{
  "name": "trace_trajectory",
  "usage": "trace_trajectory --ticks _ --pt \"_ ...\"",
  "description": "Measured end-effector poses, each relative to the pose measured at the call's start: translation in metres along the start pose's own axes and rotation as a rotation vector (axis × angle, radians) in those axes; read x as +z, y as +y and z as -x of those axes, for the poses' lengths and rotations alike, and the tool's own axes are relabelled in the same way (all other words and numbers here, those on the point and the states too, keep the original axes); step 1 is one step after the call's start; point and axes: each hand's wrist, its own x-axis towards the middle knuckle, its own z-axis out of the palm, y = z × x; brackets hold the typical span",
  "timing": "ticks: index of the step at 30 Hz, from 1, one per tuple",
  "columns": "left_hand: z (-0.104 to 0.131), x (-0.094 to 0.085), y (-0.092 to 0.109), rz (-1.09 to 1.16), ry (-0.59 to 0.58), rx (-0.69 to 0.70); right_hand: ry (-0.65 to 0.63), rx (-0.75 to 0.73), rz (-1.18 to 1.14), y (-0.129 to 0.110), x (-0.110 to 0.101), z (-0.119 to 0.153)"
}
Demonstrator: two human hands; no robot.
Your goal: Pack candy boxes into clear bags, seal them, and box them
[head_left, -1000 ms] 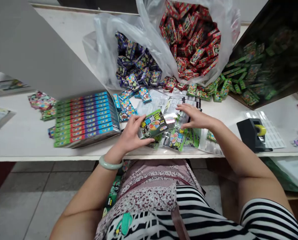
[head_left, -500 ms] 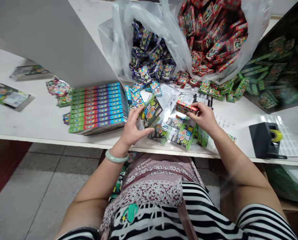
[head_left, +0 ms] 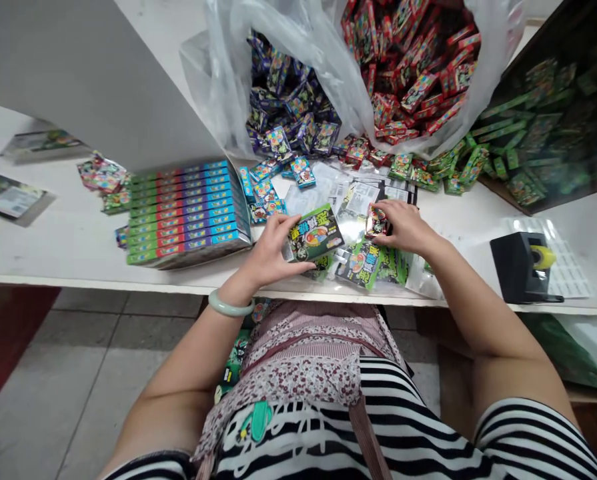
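My left hand (head_left: 271,257) grips a flat black-and-green candy packet (head_left: 316,233) by its left end, its printed face turned up. In my right hand (head_left: 403,227) is a small red candy box (head_left: 377,221), pinched between thumb and fingers just right of the packet. Beneath both hands lie several more black-and-green packets (head_left: 361,265), overlapping on the table. Left of my left hand stands a block of stacked small boxes (head_left: 188,217) in green, red, purple and blue rows. Loose blue boxes (head_left: 265,200) lie beside that block.
Behind my hands stand a plastic bag of purple boxes (head_left: 293,100) and one of red boxes (head_left: 413,73). Green boxes (head_left: 458,167) spill from a dark carton (head_left: 553,133) at right. A black tape dispenser (head_left: 521,267) stands near the front edge (head_left: 453,303).
My left hand has turned the packet from tilted to nearly level. My right hand has turned the red box, so its broader face shows. The whole view has shifted slightly.
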Motion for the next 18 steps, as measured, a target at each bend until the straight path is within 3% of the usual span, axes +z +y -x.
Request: trace_trajectory --ticks 5,11,18 --pt "-0.001 0.007 0.002 -0.048 -0.058 0.064 0.214 -0.14 -0.206 -0.021 -0.019 0.023" --pt "-0.009 0.01 0.008 -0.032 -0.144 0.16 -0.083 -0.385 -0.139 -0.051 -0.053 0.045" --pt "-0.013 0.014 0.021 0.035 -0.225 0.177 -0.128 -0.375 -0.049 -0.058 -0.044 0.03"
